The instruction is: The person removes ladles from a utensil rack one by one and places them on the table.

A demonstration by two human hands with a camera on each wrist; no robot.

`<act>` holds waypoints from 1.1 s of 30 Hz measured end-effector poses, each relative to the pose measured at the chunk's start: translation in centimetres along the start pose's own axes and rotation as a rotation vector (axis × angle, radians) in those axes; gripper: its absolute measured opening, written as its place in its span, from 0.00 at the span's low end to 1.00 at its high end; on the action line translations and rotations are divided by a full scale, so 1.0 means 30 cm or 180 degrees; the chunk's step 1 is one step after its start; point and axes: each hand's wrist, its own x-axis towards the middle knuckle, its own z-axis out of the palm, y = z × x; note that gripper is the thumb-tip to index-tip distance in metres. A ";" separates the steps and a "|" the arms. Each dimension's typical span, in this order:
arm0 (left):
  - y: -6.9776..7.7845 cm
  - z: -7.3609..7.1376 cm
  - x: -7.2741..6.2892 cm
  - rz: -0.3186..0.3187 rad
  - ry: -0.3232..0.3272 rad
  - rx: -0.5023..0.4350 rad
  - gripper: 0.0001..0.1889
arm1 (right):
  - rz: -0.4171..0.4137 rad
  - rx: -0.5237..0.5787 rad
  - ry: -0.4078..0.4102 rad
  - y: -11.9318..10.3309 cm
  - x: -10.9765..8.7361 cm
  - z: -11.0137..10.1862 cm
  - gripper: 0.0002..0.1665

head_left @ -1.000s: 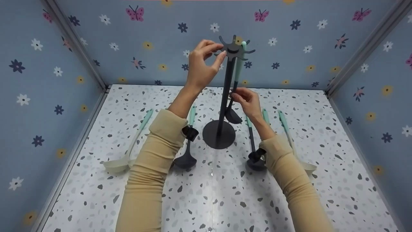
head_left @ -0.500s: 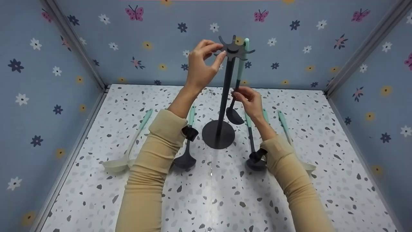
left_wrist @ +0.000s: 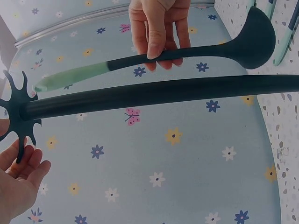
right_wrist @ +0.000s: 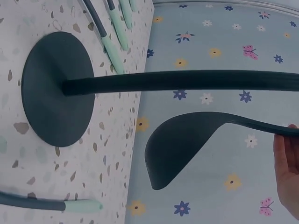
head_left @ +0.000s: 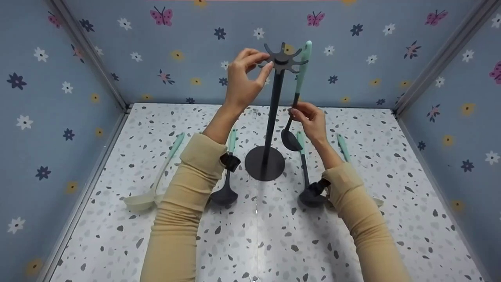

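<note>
In the head view a black utensil stand (head_left: 274, 111) with a ring of curved hooks on top rises from a round base (head_left: 256, 170). My left hand (head_left: 245, 80) pinches one hook at the stand's left side. My right hand (head_left: 313, 122) holds a ladle (head_left: 291, 140) by its dark shaft, bowl down, just right of the post. Its mint handle (head_left: 303, 72) points up, the end beside the right-hand hooks. The left wrist view shows thumb and fingers of the right hand (left_wrist: 161, 35) round the shaft, the handle end close to a hook tip.
A dark utensil with a mint handle (head_left: 225, 195) lies left of the base, a dark ladle (head_left: 312, 199) right of it. Farther left is a cream ladle (head_left: 140, 201). At right another mint handle (head_left: 343, 147) is partly behind the sleeve. Patterned walls enclose the speckled table (head_left: 254, 243).
My right hand has moved right with the ladle, and the handle's end has shifted up and right from among the hooks to beside them. The left hand keeps its hold on the stand.
</note>
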 end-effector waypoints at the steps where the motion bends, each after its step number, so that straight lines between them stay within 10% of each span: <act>1: 0.000 0.000 0.000 0.0005 0.0003 0.0007 0.11 | 0.0021 -0.0018 0.0022 -0.003 0.001 -0.006 0.09; 14: 0.115 -0.032 -0.024 -0.0053 -0.0030 -0.0014 0.12 | 0.0308 -0.0664 0.0316 -0.035 -0.009 -0.149 0.12; 33: 0.128 -0.032 -0.022 -0.0011 -0.0070 -0.0005 0.12 | 0.0900 -0.1875 0.0495 0.069 -0.080 -0.426 0.16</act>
